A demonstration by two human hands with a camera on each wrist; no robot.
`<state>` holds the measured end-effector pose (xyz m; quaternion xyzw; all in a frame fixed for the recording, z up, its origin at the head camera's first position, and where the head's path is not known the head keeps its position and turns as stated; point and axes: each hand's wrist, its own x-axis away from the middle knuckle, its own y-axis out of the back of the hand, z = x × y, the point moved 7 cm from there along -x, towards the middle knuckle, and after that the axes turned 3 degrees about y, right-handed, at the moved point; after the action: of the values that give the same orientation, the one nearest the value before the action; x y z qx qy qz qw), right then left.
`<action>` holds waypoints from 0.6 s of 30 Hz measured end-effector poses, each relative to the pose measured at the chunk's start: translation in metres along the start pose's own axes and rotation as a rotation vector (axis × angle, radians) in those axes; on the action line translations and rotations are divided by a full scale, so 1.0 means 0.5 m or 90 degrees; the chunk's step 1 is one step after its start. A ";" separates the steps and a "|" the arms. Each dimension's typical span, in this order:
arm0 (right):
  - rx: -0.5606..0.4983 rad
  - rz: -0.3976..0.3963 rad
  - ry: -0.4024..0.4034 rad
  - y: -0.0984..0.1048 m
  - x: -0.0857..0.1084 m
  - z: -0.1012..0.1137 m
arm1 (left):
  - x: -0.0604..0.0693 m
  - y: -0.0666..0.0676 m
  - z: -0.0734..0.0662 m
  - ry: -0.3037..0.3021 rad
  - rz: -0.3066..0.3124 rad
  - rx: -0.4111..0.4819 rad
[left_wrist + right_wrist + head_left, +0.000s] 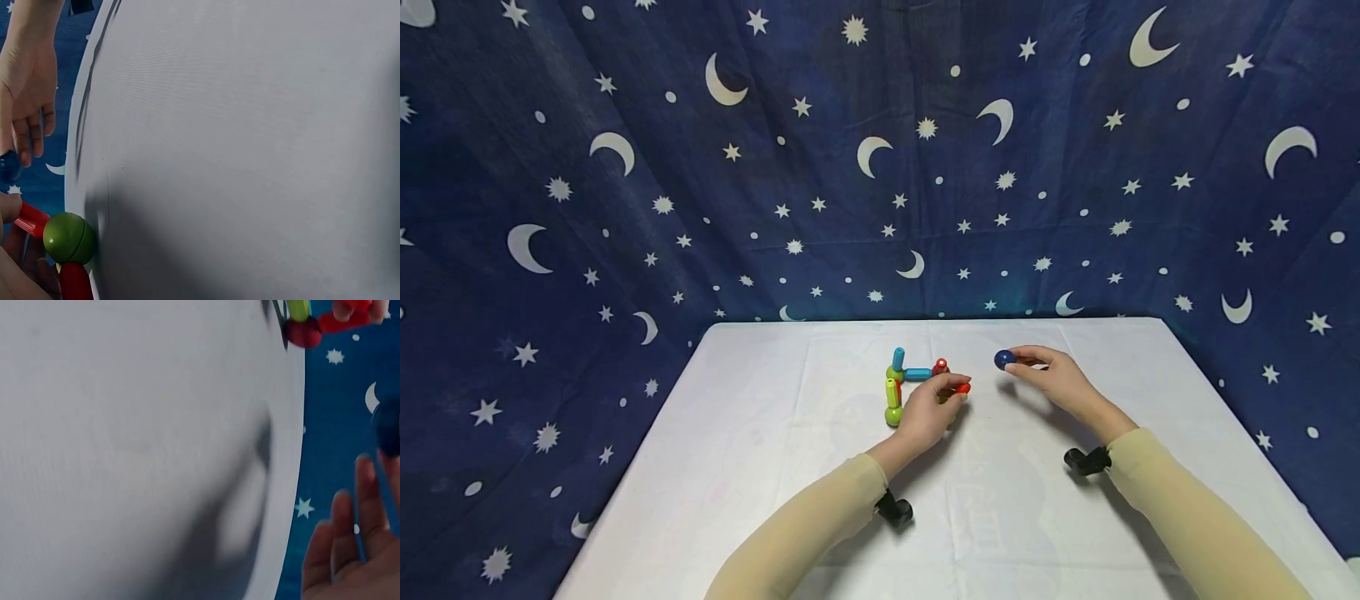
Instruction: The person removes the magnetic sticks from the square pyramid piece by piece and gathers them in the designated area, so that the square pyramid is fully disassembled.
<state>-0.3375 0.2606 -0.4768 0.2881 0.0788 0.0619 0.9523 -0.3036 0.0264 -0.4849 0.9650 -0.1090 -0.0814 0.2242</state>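
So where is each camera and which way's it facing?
On the head, facing forward and down at the table: left hand, right hand, sleeves.
On the left wrist, facing that hand's work: left hand low left, right hand above.
On the right wrist, facing that hand's work: right hand low right, left hand above.
Both wrist views share the blue ball.

Staged recording spot; whether in home, lab or studio, cannot tell. Dark blue cloth backdrop, moon-and-star print in white, fills upper frame and runs down both sides. White-covered table, lightly creased, spans lower middle. Black wrist-worn cameras at lower centre and lower right suit filming set-up.
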 end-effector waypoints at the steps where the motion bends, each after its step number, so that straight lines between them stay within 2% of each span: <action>1: 0.004 -0.003 -0.010 0.005 -0.004 -0.006 | 0.001 0.001 0.000 0.000 0.000 0.001; 6: 0.007 -0.006 -0.076 0.016 -0.017 -0.035 | 0.005 0.007 0.000 -0.015 0.006 0.005; 9: 0.017 0.002 -0.094 0.014 -0.025 -0.045 | 0.009 0.010 0.000 -0.026 0.013 0.004; 18: 0.075 0.017 -0.074 -0.002 -0.051 -0.054 | 0.028 0.022 0.008 -0.028 0.039 0.015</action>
<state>-0.3674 0.2701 -0.4967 0.3481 0.0229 0.0531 0.9357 -0.2926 0.0117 -0.4851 0.9617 -0.1443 -0.0942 0.2131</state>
